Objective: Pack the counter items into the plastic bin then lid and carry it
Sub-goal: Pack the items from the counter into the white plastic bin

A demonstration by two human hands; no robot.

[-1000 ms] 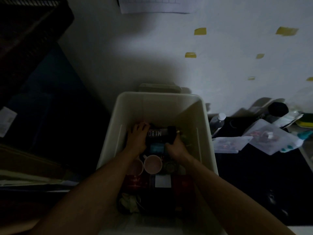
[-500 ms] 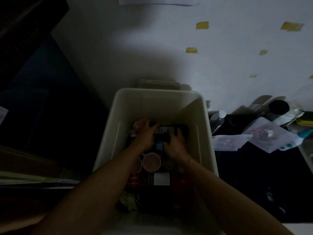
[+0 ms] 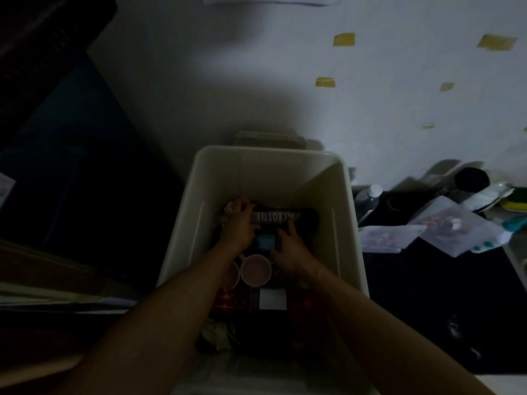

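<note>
Both hands inside the plastic bin, positioned on a dark bottle.

The plastic bin (image 3: pixel 265 172) occupies the frame centre. The dark bottle (image 3: pixel 281 217) lies on its side across the bin's far end, lettering facing up. Left hand (image 3: pixel 238 223): fingers curled over the bottle's left end. Right hand (image 3: pixel 291 250): fingertips touch the bottle's near edge; grip cannot be determined. A pink cup (image 3: pixel 255 270) sits between the wrists, below the bottle.

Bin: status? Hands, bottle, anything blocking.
Left hand and right hand both on dark bottle, lying flat at far end inside plastic bin. Pink mug packed beside. No lid on; bags remain on counter.
</note>
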